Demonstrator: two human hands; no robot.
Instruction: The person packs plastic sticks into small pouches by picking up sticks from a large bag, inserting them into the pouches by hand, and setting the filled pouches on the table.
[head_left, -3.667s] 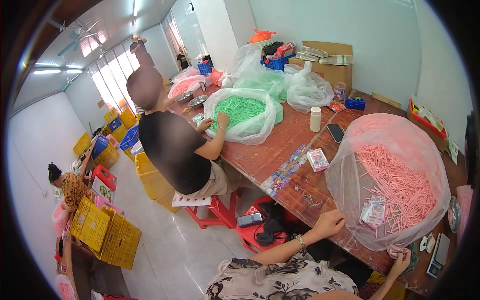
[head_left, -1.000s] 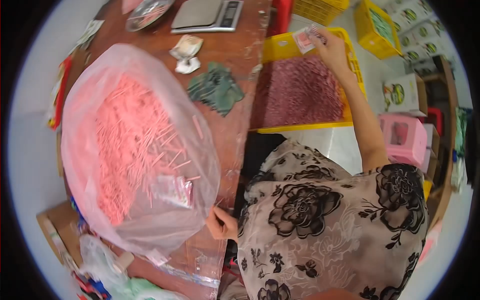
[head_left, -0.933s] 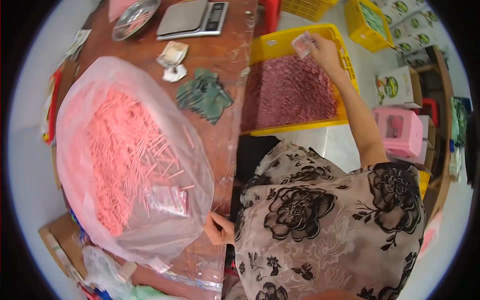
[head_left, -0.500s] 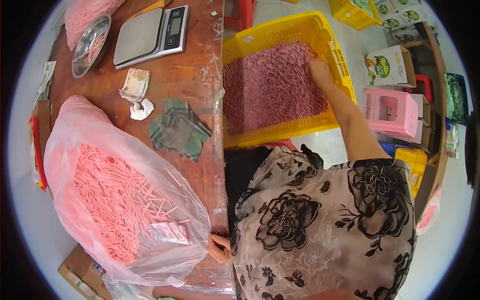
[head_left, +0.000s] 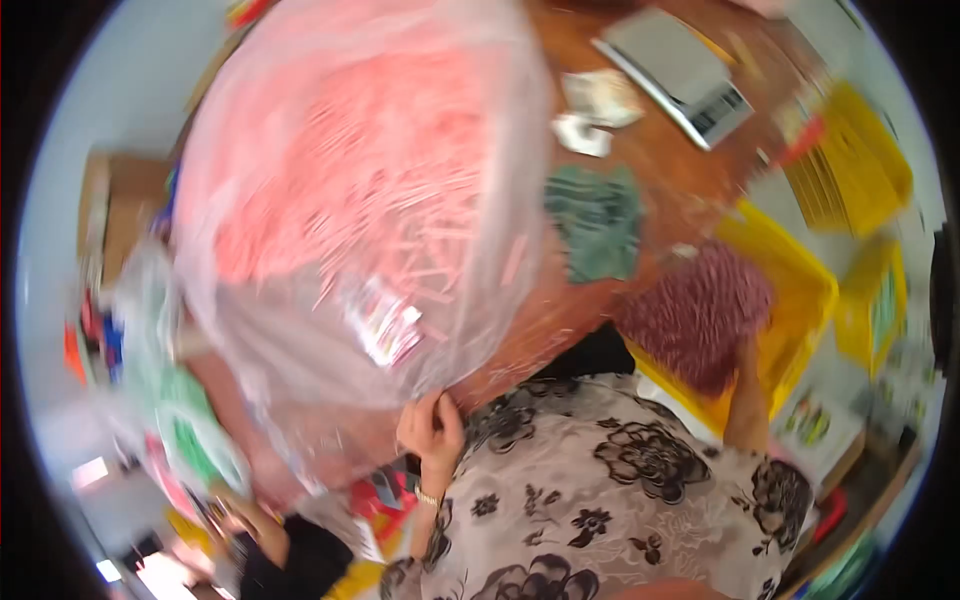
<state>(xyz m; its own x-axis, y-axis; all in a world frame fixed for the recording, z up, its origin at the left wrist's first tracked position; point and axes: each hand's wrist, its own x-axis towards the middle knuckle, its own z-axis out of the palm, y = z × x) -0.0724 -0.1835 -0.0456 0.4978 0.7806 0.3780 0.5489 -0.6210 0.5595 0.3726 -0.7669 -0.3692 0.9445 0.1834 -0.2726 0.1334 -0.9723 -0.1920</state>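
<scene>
While my view blurs, my left hand [head_left: 432, 428] sits at seven o'clock, its fingers curled in toward the palm at the near edge of a big clear plastic bag [head_left: 290, 340]. I cannot tell whether those fingers pinch the plastic or simply rest against it. A gold band [head_left: 427, 495] circles that wrist. My right hand [head_left: 742, 362] reaches down between three and four o'clock, inside a yellow crate [head_left: 795, 300], at the edge of a heap of purplish sticks [head_left: 700, 310]. Its fingers are too hidden for me to say whether they are spread or closed, or hold anything.

The bag spreads on the brown table [head_left: 685, 170] toward eleven o'clock, with pink sticks [head_left: 370, 170] heaped in its far part. Near its close side, between eight and nine, lie some small printed packets [head_left: 385, 328], a few loose pink sticks beside them.

At two o'clock a green cloth-like piece [head_left: 598, 225] lies flat on the table, just beside the bag. Crumpled paper [head_left: 605, 97] and a white wad [head_left: 582, 137] are at one, with a scale [head_left: 670, 70] just beyond. Toward half past seven shows another person's dark sleeve [head_left: 295, 560], near a bag with green contents [head_left: 195, 430].
</scene>
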